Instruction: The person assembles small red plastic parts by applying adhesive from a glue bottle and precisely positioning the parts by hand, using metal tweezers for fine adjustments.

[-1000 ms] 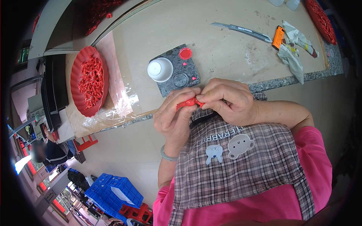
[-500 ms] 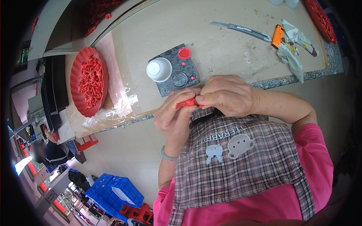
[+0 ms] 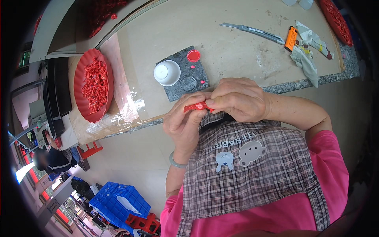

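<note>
Just in front of the table edge, a small glossy red moulded piece (image 3: 196, 106) is held between both hands. My left hand (image 3: 182, 120) is closed, its thumb below the piece and its fingers behind. My right hand (image 3: 239, 99) pinches the right end with thumb and fingertips, which cover part of it. Beyond the hands lies a dark speckled stone slab (image 3: 172, 94). On it are a white cup (image 3: 172, 78), a red round lid-like disc (image 3: 193, 56) and a few small pink bits. What the piece depicts is too small to tell.
At the left stands a red oval dish (image 3: 78, 89) heaped with glossy red pieces (image 3: 95, 87). A grey utility knife (image 3: 252, 32), an orange lighter (image 3: 290, 38) and crumpled tubes (image 3: 310, 65) lie far right. Blue crates (image 3: 114, 201) and another person (image 3: 59, 160) are at lower left.
Both hands and the red piece have shifted very slightly to the right. The piece looks a little turned; the grip is the same.
</note>
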A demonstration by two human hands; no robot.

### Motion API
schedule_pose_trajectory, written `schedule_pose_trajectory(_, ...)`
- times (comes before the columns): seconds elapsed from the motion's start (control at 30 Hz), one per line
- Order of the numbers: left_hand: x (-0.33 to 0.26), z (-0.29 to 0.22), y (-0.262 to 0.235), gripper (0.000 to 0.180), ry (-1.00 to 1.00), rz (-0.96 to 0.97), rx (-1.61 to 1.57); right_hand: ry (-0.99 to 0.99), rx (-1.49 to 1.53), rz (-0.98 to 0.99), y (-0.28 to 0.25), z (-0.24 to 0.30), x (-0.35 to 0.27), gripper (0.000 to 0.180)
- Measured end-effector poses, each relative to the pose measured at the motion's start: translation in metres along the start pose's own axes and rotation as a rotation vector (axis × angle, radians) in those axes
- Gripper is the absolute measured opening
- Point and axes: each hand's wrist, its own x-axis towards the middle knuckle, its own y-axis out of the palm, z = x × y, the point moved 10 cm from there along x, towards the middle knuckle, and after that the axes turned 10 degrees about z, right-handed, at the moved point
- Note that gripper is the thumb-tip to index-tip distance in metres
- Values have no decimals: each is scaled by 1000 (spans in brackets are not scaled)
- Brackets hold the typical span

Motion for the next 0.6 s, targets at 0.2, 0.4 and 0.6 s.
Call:
schedule_pose_trajectory(0.2,1,1,2,21,-9,-2,-12,13,-22,-17,-2,-2,-1,21)
schedule_pose_trajectory(0.4,2,-1,5,22,-28,7,16,17,-43,-26,-4,-2,0,20)
schedule_pose_trajectory(0.6,-3,5,0,23,-35,-7,43,11,-46,-27,-5,-1,-2,20)
